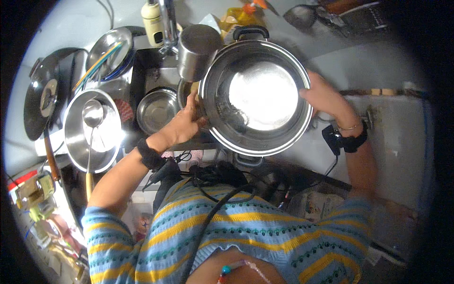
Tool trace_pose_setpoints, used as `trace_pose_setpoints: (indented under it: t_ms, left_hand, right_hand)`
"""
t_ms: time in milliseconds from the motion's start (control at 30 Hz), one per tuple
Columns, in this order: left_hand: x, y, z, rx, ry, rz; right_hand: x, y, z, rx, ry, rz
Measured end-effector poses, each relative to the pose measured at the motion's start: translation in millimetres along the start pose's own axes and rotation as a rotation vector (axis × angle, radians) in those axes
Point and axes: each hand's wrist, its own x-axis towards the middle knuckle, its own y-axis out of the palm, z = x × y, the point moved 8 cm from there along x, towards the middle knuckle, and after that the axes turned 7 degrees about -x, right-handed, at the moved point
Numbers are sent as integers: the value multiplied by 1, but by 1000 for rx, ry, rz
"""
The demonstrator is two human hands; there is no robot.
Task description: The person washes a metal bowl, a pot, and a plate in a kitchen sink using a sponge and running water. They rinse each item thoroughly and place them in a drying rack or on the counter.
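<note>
A large stainless steel pot (262, 96), open side up, is between my two hands. Its inside shines brightly, with a little water or wet marks low on the left. My right hand (319, 94) grips the right side with the thumb over the rim. My left hand (184, 122) supports the left wall, its fingers partly hidden by the pot. One black handle (251, 32) is on the far side and another handle (249, 160) is on the near side. Just left of the pot is a steel cylindrical container (198, 51).
Behind my left hand, a sink (161, 72) holds a round steel bowl (156, 108). A faucet (168, 26) and a cream bottle (152, 25) stand behind it. Further left are a steel basin (76, 142) with a ladle (93, 113) and a wok (39, 103). A cable (212, 223) hangs before my body.
</note>
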Motion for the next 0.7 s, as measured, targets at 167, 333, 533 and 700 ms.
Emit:
trace_pose_setpoints:
  t_ms: [167, 333, 533, 700]
  left_hand:
    - [-6, 43, -38, 766, 549, 98]
    - [13, 111, -15, 1058, 618, 275]
    - [26, 157, -26, 795, 634, 393]
    - [6, 158, -46, 416, 559, 452]
  right_hand:
    - [-12, -16, 28, -196, 54, -94]
    - [-1, -25, 29, -395, 175, -66]
    - [37, -27, 22, -344, 261, 68]
    - [43, -20, 30, -328, 171, 67]
